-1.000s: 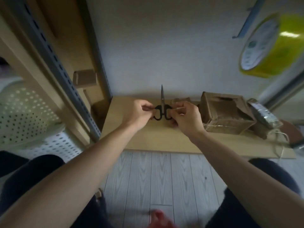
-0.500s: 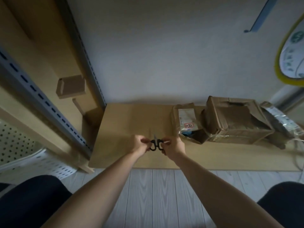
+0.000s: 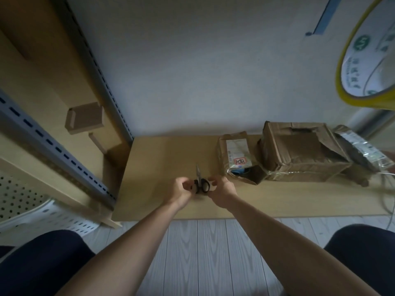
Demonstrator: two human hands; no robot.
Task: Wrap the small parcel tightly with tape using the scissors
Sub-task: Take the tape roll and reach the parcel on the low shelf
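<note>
Both hands are gripping the scissors. L hand is curling its fingers at the left loop, R hand is pinching the right loop. Blades are sitting closed, tip pointing away twd the wall, on or just above the low tabletop; can't tell which. Smth pale is showing at the R fingertips. It's too small to ID, poss. a tape scrap.

Small parcel is lying right of the hands, near but not touching, label up, near end gaping w/ smth blue inside. It appears to be touching a bigger crumpled box, and a silvery bag is leaning at that box's right side. Yellow tape roll is looming top right, close to cam and well apart from both hands. What's carrying it isn't visible.

Risks, IMO:
- Both hands are being tied up on the scissors, so nothing's free for tape or parcel. Reaching w/ blades in hand → tip snagging the label or cardboard.
- The open end isn't being held shut. Taping over it as is → loose wrap, contents slipping out.
- Parcel is crowding the big box, so pulling it out could end up dragging box + bag along.
- A cable is trailing at the right edge, and a sweep twd the roll could end up catching it.
</note>
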